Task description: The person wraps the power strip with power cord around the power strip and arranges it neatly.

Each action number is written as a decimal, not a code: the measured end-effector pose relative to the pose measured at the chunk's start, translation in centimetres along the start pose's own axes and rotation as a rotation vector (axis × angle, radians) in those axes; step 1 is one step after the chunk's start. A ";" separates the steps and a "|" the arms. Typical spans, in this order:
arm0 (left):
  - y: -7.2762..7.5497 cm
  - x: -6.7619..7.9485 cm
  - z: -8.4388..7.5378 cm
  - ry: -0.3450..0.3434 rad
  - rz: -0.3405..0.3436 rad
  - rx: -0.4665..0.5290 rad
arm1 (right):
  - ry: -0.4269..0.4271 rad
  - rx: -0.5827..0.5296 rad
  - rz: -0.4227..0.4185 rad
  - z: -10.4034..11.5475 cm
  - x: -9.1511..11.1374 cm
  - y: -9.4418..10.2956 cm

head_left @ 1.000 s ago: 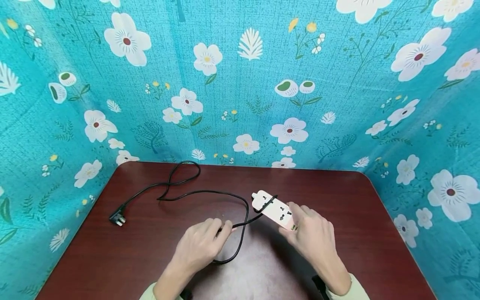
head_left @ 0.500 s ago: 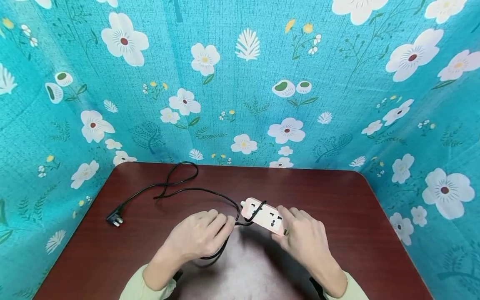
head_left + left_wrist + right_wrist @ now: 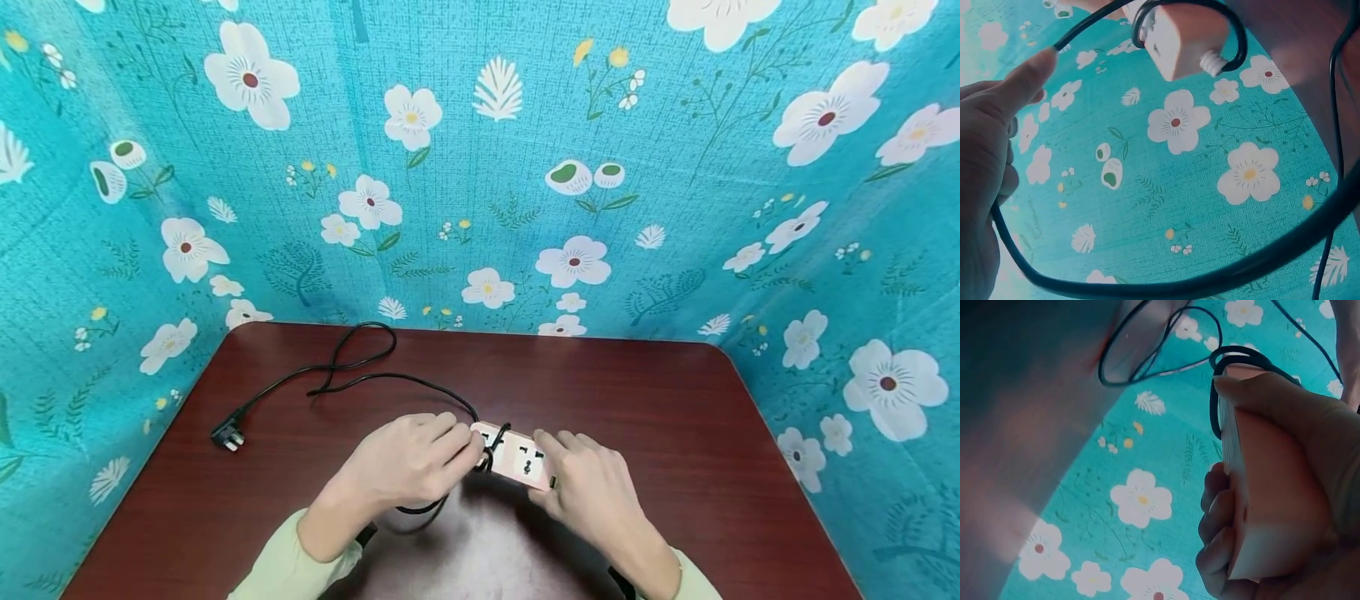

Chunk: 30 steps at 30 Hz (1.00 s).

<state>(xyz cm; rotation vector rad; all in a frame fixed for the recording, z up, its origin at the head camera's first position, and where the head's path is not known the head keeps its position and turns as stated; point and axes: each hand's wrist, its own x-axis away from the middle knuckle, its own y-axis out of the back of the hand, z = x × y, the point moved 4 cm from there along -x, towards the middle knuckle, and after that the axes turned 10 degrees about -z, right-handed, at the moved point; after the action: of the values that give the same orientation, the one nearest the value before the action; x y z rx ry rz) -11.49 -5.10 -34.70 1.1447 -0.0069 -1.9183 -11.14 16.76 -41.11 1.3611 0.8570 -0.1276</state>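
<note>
- Power strip point(image 3: 513, 455): held over the middle of the bench point(image 3: 637, 392), aligned ten to four o'clock. Right hand point(image 3: 588, 475): fingers curled round the four o'clock end.
- Left hand point(image 3: 408, 454): fingers pinch the cord point(image 3: 1166, 291) near the ten o'clock end, which it loops.
- I judge winding underway: keep tension even, turns side by side.
- Plug point(image 3: 227, 435), nine o'clock: feed slack gently; avoid dragging.

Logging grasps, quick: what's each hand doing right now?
Left hand: closed, gripping the black power cord.
Right hand: closed, holding the power strip by one end.
</note>
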 end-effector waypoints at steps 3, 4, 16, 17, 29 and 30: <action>-0.2 0.0 0.2 0.072 0.029 0.076 | 0.021 -0.017 0.005 0.4 0.4 -0.3; -0.3 0.0 0.3 0.094 0.035 0.101 | 0.028 -0.028 0.007 0.6 0.5 -0.3; -1.4 0.7 1.5 0.269 0.121 0.339 | 0.153 -0.063 -0.023 1.9 0.4 -0.3; -1.6 0.8 1.6 0.287 0.131 0.361 | 0.161 -0.070 -0.021 2.0 0.3 -0.3; -3.7 2.7 2.7 0.525 0.311 0.758 | 0.247 -0.200 -0.060 3.2 0.8 -0.7; -3.9 3.0 2.9 0.564 0.306 0.820 | 0.251 -0.215 -0.069 3.3 0.7 -0.6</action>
<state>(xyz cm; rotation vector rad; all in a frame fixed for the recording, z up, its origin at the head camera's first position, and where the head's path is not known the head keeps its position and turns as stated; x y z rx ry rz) -16.78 -5.83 -36.74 2.0536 -0.6697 -1.2663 -9.45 14.02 -42.16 1.1604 1.0962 0.0829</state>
